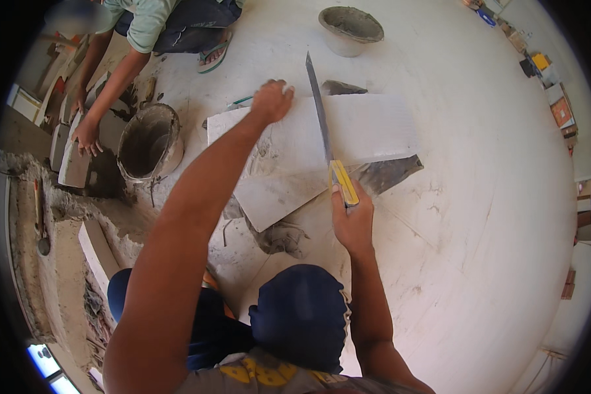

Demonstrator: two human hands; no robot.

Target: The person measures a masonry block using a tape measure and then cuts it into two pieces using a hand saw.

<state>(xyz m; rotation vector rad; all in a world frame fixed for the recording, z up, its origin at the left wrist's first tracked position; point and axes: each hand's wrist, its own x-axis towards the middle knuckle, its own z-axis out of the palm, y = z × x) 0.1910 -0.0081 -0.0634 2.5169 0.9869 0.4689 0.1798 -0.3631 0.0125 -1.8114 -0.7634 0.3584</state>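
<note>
My right hand (353,217) grips the yellow handle (345,184) of a long hand saw, whose blade (318,108) points away from me across a white block (371,125). My left hand (272,102) is at the block's far left portion, fingers apart and slightly bent, with nothing visible in it; whether it touches the block is unclear. A thin green item (241,100) lies just left of that hand. A second pale slab (269,203) lies under the block, over dark grimy sheeting (391,177).
A co-worker (141,33) crouches upper left, hands on a pale block (72,164) beside rough masonry. A mortar-stained bucket (148,144) stands near them, another (351,29) beyond my block. A mallet-like tool (43,243) and pale strip (98,249) lie left. Boxes (558,108) line the far right edge.
</note>
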